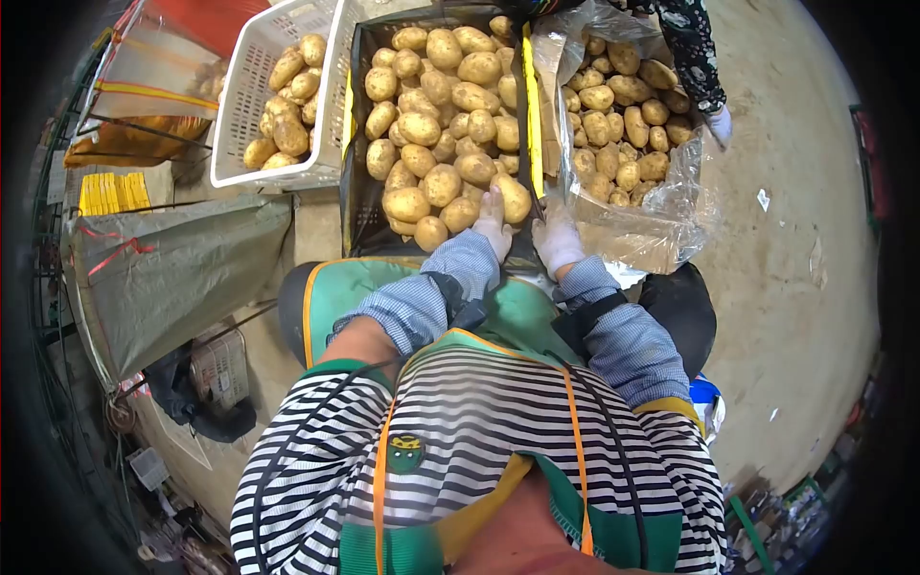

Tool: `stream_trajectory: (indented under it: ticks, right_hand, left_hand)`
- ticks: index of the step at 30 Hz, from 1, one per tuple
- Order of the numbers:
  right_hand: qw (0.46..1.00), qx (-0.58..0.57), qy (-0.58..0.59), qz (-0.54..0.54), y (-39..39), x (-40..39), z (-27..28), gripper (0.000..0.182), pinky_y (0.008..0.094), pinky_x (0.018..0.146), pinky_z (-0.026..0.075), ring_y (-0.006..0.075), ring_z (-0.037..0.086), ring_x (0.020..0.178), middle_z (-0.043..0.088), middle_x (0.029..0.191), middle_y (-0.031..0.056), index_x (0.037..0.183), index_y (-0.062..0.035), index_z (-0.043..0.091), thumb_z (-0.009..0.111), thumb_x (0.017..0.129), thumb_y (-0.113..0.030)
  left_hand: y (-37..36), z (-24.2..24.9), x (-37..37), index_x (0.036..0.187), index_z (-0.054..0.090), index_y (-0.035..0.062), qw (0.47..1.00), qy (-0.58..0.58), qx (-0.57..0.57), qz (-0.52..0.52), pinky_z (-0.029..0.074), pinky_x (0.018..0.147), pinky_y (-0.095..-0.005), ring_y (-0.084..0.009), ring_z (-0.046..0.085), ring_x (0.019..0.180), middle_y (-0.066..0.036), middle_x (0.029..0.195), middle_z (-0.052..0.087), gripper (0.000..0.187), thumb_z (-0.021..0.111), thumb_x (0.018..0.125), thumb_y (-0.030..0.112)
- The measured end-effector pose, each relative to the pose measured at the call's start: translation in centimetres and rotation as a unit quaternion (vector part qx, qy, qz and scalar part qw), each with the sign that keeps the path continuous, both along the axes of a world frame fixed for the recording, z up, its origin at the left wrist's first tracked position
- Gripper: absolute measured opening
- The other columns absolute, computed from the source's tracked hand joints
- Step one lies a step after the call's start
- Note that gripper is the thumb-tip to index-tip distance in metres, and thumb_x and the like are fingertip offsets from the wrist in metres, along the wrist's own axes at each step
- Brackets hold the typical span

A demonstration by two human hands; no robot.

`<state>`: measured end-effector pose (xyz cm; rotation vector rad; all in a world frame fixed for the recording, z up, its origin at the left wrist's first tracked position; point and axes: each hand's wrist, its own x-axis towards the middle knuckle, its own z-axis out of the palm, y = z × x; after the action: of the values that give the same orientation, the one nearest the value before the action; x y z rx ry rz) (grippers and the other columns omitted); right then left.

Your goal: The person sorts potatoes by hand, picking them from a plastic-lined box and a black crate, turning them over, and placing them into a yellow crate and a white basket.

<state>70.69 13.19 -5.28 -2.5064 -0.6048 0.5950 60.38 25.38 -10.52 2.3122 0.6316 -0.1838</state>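
In the middle, a black-lined container (353, 206) with yellow strips along its sides is heaped with potatoes (443, 182). My left hand (493, 228), in a pale glove, lies with fingers stretched out against a potato (513, 199) at the near right corner. Beside it, my right hand (558, 240), also gloved, rests by the container's near right edge, where the cardboard box begins. Its fingers look extended, and nothing shows in them. That cardboard box (623, 230), lined with clear plastic, holds more potatoes (618, 129).
A white plastic crate (230, 144) with potatoes stands to the left. Another person's patterned sleeve (692, 57) and gloved hand (719, 125) reach in at the upper right. Grey sheeting on a frame (182, 278) and yellow packs (115, 194) are at the left.
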Motion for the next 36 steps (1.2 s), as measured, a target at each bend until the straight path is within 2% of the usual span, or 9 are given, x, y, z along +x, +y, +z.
stream_trajectory:
  ticks: [5,17,21,23,25,29,33,34,36]
  right_hand:
    - [0.994,0.095,0.039,-0.020,0.3,-0.6,1.2,0.036,0.0447,0.089,0.048,0.0406,0.060,0.103,0.063,0.108,0.0248,0.116,-0.0011,0.056,0.063,0.081,-0.008]
    - [0.999,0.019,0.040,-0.009,-0.1,-1.1,0.1,0.036,0.0457,0.090,0.048,0.0424,0.060,0.102,0.062,0.107,0.0256,0.118,-0.0040,0.055,0.063,0.083,-0.011]
    - [0.996,0.001,0.083,0.019,0.0,0.0,1.6,0.038,0.0449,0.091,0.048,0.0414,0.060,0.102,0.063,0.109,0.0240,0.119,-0.0043,0.056,0.063,0.083,-0.012]
    - [0.996,0.002,-0.070,0.052,0.1,-0.7,2.2,0.038,0.0444,0.090,0.049,0.0403,0.061,0.101,0.063,0.106,0.0231,0.118,-0.0041,0.057,0.065,0.082,-0.013]
    - [0.970,0.009,-0.228,0.079,1.1,-1.1,4.6,0.038,0.0440,0.089,0.049,0.0392,0.062,0.099,0.064,0.103,0.0221,0.117,-0.0040,0.058,0.066,0.082,-0.014]
    - [0.957,0.030,-0.061,0.283,3.4,-3.8,7.3,0.054,0.0472,0.090,0.046,0.0368,0.060,0.101,0.063,0.105,0.0188,0.121,-0.0037,0.058,0.072,0.077,-0.033]
    - [0.917,0.097,-0.230,0.312,0.4,-8.3,-1.1,0.062,0.0424,0.079,0.051,0.0323,0.064,0.091,0.066,0.094,0.0173,0.106,-0.0037,0.066,0.075,0.069,-0.053]
    - [0.930,0.133,-0.027,0.341,-0.1,-7.9,1.6,0.057,0.0442,0.075,0.051,0.0338,0.065,0.086,0.067,0.092,0.0192,0.103,-0.0049,0.068,0.070,0.073,-0.054]
    - [0.930,-0.004,-0.132,0.344,0.6,-7.8,-5.5,0.027,0.0436,0.076,0.053,0.0346,0.066,0.084,0.067,0.092,0.0184,0.103,-0.0101,0.069,0.058,0.087,-0.029]
  left_hand:
    - [0.6,4.6,1.1,0.154,0.003,0.0075,0.990,0.065,-0.114,0.049,0.036,0.109,-0.0399,-0.0435,0.040,0.132,-0.029,0.151,0.025,0.093,0.064,0.086,0.027]
    - [5.2,1.9,6.2,0.144,0.041,0.0129,0.993,-0.003,0.092,-0.080,0.044,0.102,-0.0395,-0.0340,0.052,0.122,-0.015,0.142,0.046,0.065,0.066,0.087,0.029]
    - [13.3,8.0,6.9,0.104,0.070,0.0056,0.991,0.006,-0.110,0.081,0.054,0.081,-0.0328,-0.0216,0.069,0.091,-0.011,0.097,0.072,0.030,0.066,0.082,0.026]
    - [21.9,2.5,4.6,0.101,0.072,0.0106,0.996,0.074,0.043,-0.006,0.055,0.082,-0.0342,-0.0281,0.069,0.092,-0.012,0.097,0.072,0.026,0.061,0.086,0.029]
    - [20.1,12.1,1.7,0.106,0.070,0.0057,0.941,0.332,0.009,0.061,0.053,0.088,-0.0365,-0.0244,0.067,0.100,-0.015,0.108,0.070,0.046,0.066,0.082,0.044]
    - [11.1,21.8,-4.0,0.111,0.071,0.0136,0.936,0.346,0.064,-0.019,0.052,0.089,-0.0304,-0.0219,0.067,0.101,-0.009,0.109,0.070,0.050,0.075,0.077,0.049]
    - [7.3,10.6,-7.4,0.112,0.067,0.0143,0.952,0.279,0.103,-0.069,0.054,0.085,-0.0403,-0.0325,0.066,0.102,-0.016,0.115,0.066,0.039,0.065,0.086,0.044]
    - [6.8,10.5,-7.8,0.113,0.067,0.0137,0.957,0.262,0.082,-0.090,0.053,0.085,-0.0404,-0.0326,0.065,0.102,-0.017,0.115,0.066,0.042,0.064,0.085,0.045]
    - [6.0,11.3,-6.5,0.114,0.066,0.0123,0.969,0.222,0.062,-0.095,0.053,0.085,-0.0404,-0.0329,0.065,0.102,-0.018,0.116,0.065,0.047,0.063,0.084,0.049]
